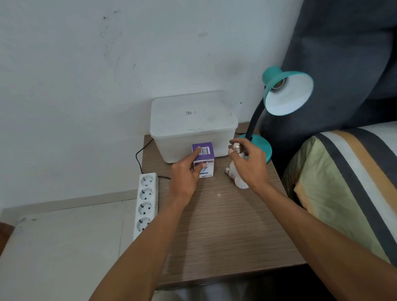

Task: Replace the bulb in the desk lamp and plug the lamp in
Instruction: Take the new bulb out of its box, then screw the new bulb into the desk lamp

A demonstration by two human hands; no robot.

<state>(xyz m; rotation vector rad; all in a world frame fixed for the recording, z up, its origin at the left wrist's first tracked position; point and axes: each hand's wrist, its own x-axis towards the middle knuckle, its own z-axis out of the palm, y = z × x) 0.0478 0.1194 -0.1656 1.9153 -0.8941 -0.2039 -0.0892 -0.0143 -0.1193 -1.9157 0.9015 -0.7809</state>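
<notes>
A teal desk lamp point(286, 91) stands at the table's back right, its shade tilted toward me with a bare socket inside. My right hand point(249, 162) holds a white bulb point(237, 149), metal screw base up, just left of the lamp's base. A second white bulb point(238, 179) lies on the table under that hand. My left hand point(186, 175) grips a purple and white bulb box point(204, 160) standing in front of a plastic container. A black cord point(141, 157) runs along the table's left edge beside a white power strip point(145, 204); no plug is visible.
A translucent white lidded container point(192, 124) sits at the back of the wooden table point(224, 232), against the wall. A bed with a striped cover point(365, 182) is close on the right. Pale floor lies to the left.
</notes>
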